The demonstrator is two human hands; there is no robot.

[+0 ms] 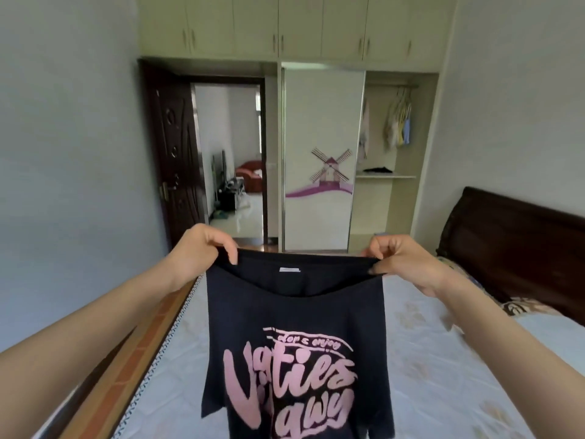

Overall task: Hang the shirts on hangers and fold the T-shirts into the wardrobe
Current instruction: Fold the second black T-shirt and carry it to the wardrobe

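A dark navy T-shirt [294, 315] with pink lettering hangs in the air in front of me, above the bed. My left hand [202, 251] pinches its top edge at the left, and my right hand [399, 258] pinches the same edge at the right. The shirt is stretched flat between them, print facing me, a small white label at the neck. Beyond the bed stands the wardrobe [389, 198], its right section open. Several light garments [399, 122] hang from its rail, and a dark folded item [378, 169] lies on the shelf below.
The bed [443, 359] with a pale patterned cover fills the lower view; its dark wooden headboard [519, 248] is at the right, with a patterned pillow [522, 307]. A sliding wardrobe door with a windmill picture [323, 160] is centre. An open dark door [172, 153] leads to another room at the left.
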